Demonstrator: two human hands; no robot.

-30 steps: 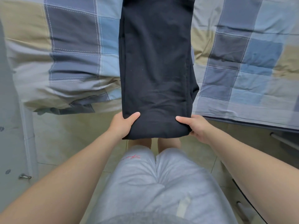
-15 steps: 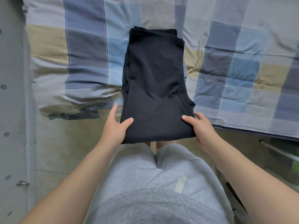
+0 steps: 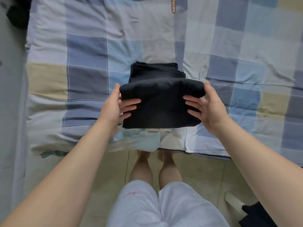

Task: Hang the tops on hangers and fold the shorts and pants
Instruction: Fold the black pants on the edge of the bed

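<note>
A pair of black pants lies on the checked bed cover, its near half doubled over the far half. My left hand grips the left end of the fold, fingers on top and thumb behind the rolled edge. My right hand grips the right end the same way. The far layer of the pants shows beyond the fold as a narrower dark strip.
The blue, grey and tan checked bed cover fills the upper view, its front edge just ahead of my legs. A dark garment lies at the top left corner. Another dark item sits on the tiled floor at the lower right.
Both hands lifted the near end of the pants off the bed's front edge and carried it forward over the far half. The long strip is now a short doubled bundle.
</note>
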